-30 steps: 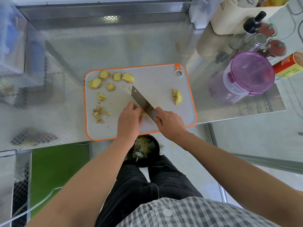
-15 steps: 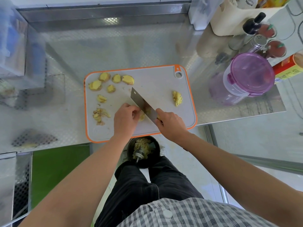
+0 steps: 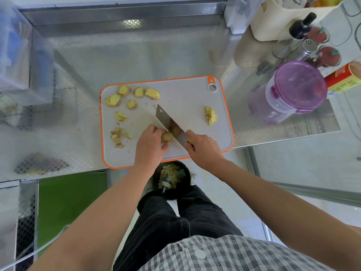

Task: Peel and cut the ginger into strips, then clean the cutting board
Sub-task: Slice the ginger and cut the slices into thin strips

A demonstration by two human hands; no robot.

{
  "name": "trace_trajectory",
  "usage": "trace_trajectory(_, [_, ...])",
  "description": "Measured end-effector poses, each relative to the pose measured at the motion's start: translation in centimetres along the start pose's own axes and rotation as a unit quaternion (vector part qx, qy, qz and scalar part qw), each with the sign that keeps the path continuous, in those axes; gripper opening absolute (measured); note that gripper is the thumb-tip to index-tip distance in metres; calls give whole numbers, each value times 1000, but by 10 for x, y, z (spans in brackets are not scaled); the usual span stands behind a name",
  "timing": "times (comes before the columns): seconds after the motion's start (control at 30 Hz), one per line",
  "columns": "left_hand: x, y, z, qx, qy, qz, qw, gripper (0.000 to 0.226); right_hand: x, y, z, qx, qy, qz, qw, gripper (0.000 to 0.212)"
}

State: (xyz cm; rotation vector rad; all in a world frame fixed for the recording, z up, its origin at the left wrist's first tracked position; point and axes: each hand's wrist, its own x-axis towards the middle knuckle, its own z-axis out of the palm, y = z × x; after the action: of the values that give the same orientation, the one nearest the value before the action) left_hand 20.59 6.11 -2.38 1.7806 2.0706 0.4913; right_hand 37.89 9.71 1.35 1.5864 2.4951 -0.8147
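Here, cleaver (image 3: pixel 168 122) touching ginger piece (image 3: pixel 167 137), near board (image 3: pixel 187 94) front edge

Orange-rimmed grey cutting board (image 3: pixel 195 98), yellow ginger slices (image 3: pixel 136 94) — purple-lidded jar (image 3: pixel 298 85), checked shirt (image 3: pixel 224 255)

Embossed steel counter (image 3: pixel 136 55), bright glare on its raised steel back ledge (image 3: pixel 88 18), pale floor (image 3: pixel 312 163), green panel (image 3: pixel 72 202) lower left

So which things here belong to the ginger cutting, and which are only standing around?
For the job:
cutting board; cleaver gripped by the right hand; ginger piece held by the left hand; ginger slices; cut strips; peel scraps.

Just lying about:
purple-lidded container; metal shaker; dark bottle; red tin.
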Motion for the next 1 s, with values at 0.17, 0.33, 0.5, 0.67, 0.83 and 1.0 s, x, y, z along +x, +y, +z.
trace_trajectory(0.17, [-2,2,3,4,-3,-10,1000,31,-4,-1,0,-10,-6,-4,1000,13])
trace_trajectory(0.33, [-3,8,0,-13,23,-17,1000,39,-3,-4,1,-5,-2,-4,1000,13])
trace_trajectory(0.5, [0,9,0,-11,10,-33,999,17,-3,-5,0,-9,-5,0,1000,13])
trace_trajectory(0.67, [-4,9,-4,-14,30,-15,999,30,-3,-7,-1,-13,-9,4,1000,14])
trace_trajectory(0.83, [-9,1,0,36,29,98,994,17,-4,-11,-3,-23,-20,3,1000,10])
trace_trajectory(1.0, [-7,-6,10,55,11,99,993,27,-2,-15,-10,-30,-24,-1,999,2])
